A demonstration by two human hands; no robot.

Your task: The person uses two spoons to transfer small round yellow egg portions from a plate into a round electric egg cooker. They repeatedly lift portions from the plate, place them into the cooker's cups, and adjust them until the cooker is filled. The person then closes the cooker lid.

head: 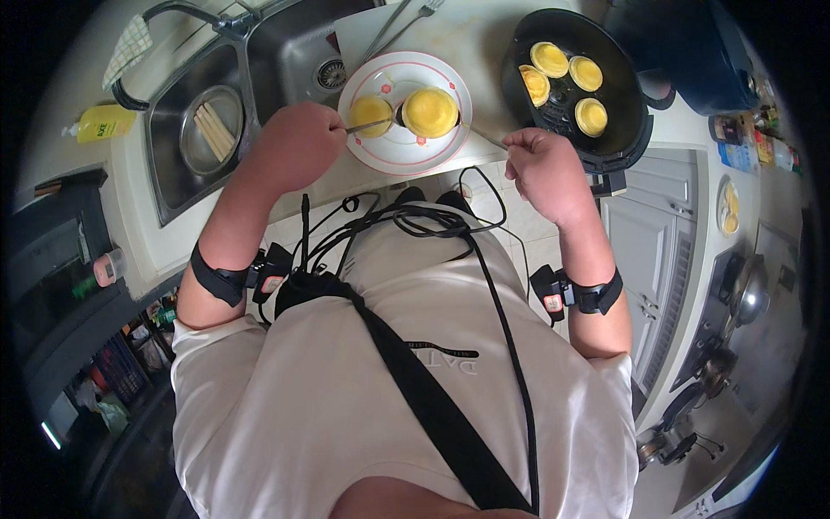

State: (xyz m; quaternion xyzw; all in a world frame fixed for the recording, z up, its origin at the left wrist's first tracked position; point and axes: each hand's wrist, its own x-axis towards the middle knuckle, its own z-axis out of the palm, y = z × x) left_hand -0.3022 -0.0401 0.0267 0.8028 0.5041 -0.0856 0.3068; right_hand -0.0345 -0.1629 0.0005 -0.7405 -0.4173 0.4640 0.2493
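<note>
My left hand [301, 148] grips a thin metal utensil [369, 126] by its handle. In my right hand [543, 172] is a second metal utensil [487, 137], pinched between thumb and fingers. The two utensils meet opposite sides of a yellow egg tart [430, 112] over a white plate [407, 163] with red trim. Their inner ends are partly hidden by this tart. Another egg tart [368, 118] sits on the plate's left side, behind the left utensil. Several egg tarts [585, 72] lie in a round black air fryer basket [528, 39] beyond my right hand.
A steel double sink [285, 45] is at the left, with a metal bowl [188, 152] of pale sticks. A fork [415, 18] lies behind the plate. The basket's handle [608, 185] overhangs the counter edge. Black cables [421, 220] hang before my body.
</note>
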